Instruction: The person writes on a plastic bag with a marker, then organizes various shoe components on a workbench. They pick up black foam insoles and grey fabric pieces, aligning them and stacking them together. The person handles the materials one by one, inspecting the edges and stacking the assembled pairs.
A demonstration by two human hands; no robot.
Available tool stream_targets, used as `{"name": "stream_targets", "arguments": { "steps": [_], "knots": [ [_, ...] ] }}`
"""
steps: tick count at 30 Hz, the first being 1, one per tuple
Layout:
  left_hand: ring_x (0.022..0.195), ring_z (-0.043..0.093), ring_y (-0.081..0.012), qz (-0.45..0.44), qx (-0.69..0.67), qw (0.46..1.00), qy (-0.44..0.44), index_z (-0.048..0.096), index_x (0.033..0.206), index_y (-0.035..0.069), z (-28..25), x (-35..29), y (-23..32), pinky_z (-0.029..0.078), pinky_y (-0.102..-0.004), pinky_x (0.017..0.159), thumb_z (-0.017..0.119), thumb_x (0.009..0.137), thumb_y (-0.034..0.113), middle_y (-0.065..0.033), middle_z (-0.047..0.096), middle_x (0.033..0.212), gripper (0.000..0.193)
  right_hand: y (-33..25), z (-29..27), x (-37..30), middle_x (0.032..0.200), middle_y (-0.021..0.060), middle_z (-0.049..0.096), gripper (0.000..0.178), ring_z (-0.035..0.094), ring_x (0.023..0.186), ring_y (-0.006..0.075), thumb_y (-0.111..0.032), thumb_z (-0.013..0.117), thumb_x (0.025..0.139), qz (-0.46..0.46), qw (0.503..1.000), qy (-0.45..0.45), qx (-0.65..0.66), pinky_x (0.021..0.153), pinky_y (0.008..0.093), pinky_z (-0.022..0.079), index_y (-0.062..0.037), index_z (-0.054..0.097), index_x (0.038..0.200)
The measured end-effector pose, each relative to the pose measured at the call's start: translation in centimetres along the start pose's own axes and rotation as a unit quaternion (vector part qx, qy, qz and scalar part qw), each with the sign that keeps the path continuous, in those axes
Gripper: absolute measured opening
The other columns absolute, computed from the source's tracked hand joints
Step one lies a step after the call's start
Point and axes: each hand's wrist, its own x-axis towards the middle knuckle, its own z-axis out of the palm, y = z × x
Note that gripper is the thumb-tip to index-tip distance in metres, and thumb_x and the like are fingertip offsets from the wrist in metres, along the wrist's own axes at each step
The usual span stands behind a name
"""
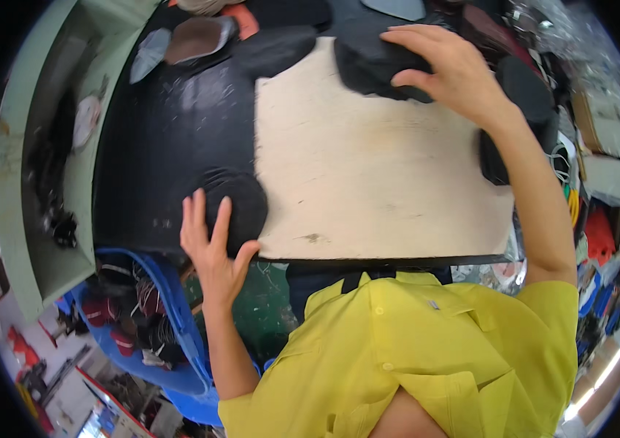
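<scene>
My left hand (211, 244) lies with spread fingers on the left edge of a rounded black cloth piece (245, 210). That piece sits at the near left, beside a pale board (383, 168). At the far edge of the board is a soft black cap-like piece (368, 62). Over its right side reaches my right hand (452, 69), thumb and fingers apart, the fingertips against the cloth. Whether it presses or only touches the cloth does not show.
More dark cloth pieces (275, 51) lie at the back, near a brown cap-like piece (194, 40). Others (525, 91) sit at the right. A grey-green trough (69, 190) borders the left side. Below it stands a blue bin (189, 321) holding caps. Clear plastic bags (569, 44) fill the back right.
</scene>
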Motion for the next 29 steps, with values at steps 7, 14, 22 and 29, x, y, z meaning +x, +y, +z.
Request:
{"name": "stream_targets", "arguments": {
  "steps": [7, 14, 22, 29],
  "knots": [
    [0.139, 0.032, -0.0406, -0.064, 0.111, 0.991, 0.050, 0.051, 0.140, 0.014, 0.6, 2.9, -1.6, 0.028, -0.0516, 0.108, 0.072, 0.082, 0.036, -0.0185, 0.035, 0.152, 0.065, 1.3, -0.7, 1.0, 0.114, 0.0112, 0.067, 0.043, 0.063, 0.105, 0.0284, -0.019, 0.076, 0.078, -0.018, 0.998, -0.039, 0.037, 0.090, 0.0365, 0.051, -0.0083, 0.064, 0.118],
    [0.141, 0.028, -0.0434, -0.001, 0.119, 0.984, 0.135, 0.049, 0.140, 0.003, -0.6, 2.5, 0.1, 0.024, -0.0522, 0.113, 0.069, 0.088, 0.033, -0.0223, 0.035, 0.151, 0.063, 1.2, -0.5, 1.1, 0.099, 0.0084, 0.071, 0.031, 0.068, 0.089, 0.0268, -0.006, 0.066, 0.075, -0.014, 0.997, 0.009, -0.078, 0.076, 0.0355, 0.054, -0.0093, 0.065, 0.105],
    [0.120, 0.054, -0.0452, 0.186, -0.075, 0.966, 0.161, 0.061, 0.117, -0.004, 0.7, 3.7, 7.6, 0.046, -0.0525, 0.096, 0.062, 0.091, 0.006, -0.0226, 0.059, 0.124, 0.028, -9.4, -3.0, -10.1, 0.113, 0.0133, 0.068, 0.035, 0.066, 0.103, 0.0279, -0.013, 0.068, 0.078, -0.032, 0.992, 0.106, -0.065, 0.090, 0.0406, 0.052, 0.0001, 0.066, 0.111],
    [0.134, 0.041, -0.0424, 0.276, -0.082, 0.944, -0.163, 0.045, 0.137, -0.004, 3.9, 4.8, 15.6, 0.025, -0.0512, 0.114, 0.063, 0.093, 0.035, -0.0236, 0.045, 0.143, 0.062, -9.7, -3.4, -15.8, 0.125, 0.0150, 0.062, 0.044, 0.055, 0.122, 0.0310, -0.023, 0.074, 0.078, 0.086, 0.993, -0.012, 0.079, 0.104, 0.0479, 0.040, -0.0038, 0.065, 0.116]
  ]
}}
